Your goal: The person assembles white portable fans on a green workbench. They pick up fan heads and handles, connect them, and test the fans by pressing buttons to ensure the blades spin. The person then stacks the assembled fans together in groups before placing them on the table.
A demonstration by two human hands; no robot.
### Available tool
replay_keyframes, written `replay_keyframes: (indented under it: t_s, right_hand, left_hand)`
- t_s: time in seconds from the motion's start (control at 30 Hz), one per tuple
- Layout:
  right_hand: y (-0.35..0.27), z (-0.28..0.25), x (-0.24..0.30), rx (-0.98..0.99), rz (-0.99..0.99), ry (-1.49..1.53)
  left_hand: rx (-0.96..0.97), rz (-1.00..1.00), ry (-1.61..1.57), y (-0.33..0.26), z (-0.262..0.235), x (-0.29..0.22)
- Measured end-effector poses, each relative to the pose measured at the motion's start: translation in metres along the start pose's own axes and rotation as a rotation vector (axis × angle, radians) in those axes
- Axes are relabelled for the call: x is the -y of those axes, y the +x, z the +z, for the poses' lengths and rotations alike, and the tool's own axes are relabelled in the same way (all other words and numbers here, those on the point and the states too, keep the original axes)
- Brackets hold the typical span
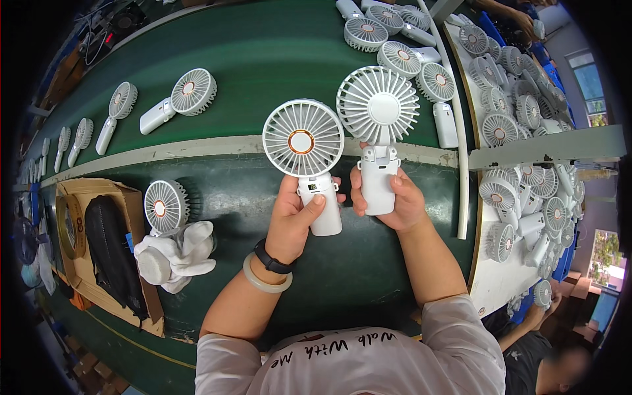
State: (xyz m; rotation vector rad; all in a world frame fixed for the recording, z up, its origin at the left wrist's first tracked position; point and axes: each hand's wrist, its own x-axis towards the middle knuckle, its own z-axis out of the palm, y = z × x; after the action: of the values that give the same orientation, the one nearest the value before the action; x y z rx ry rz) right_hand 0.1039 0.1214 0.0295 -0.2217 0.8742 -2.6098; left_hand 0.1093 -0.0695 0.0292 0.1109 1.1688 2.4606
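Observation:
My left hand (pixel 295 214) is closed round the handle of a white handheld fan (pixel 320 207), its thumb on the front below a small dark display. That fan stands upright, its round grille and copper-ringed hub facing me. Close on its right, my right hand (pixel 405 201) grips a second white handheld fan (pixel 378 184) by the handle. This one shows a plain hub and a hinge between head and handle. The two fan heads nearly touch over the green table (pixel 355 283). Fingers behind both handles are partly hidden.
A green conveyor belt (pixel 243 79) carries several fans beyond a pale rail (pixel 217 146). At left are a cardboard box (pixel 151 280) with a black pouch, white gloves (pixel 191 253) and another fan (pixel 164 205). Fans pile on a side table (pixel 484 243); a co-worker (pixel 533 355) sits at lower right.

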Motion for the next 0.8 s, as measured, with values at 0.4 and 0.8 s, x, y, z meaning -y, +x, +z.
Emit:
replay_keyframes:
  t_s: [0.4,0.8]
  right_hand:
    - [0.0,-0.001,-0.003,0.094,0.006,0.113]
    - [0.0,0.003,-0.009,-0.305,-0.104,-0.307]
  left_hand:
    - [-0.06,0.039,0.035,-0.003,0.001,0.005]
    - [-0.09,-0.033,0.026,-0.005,0.01,0.005]
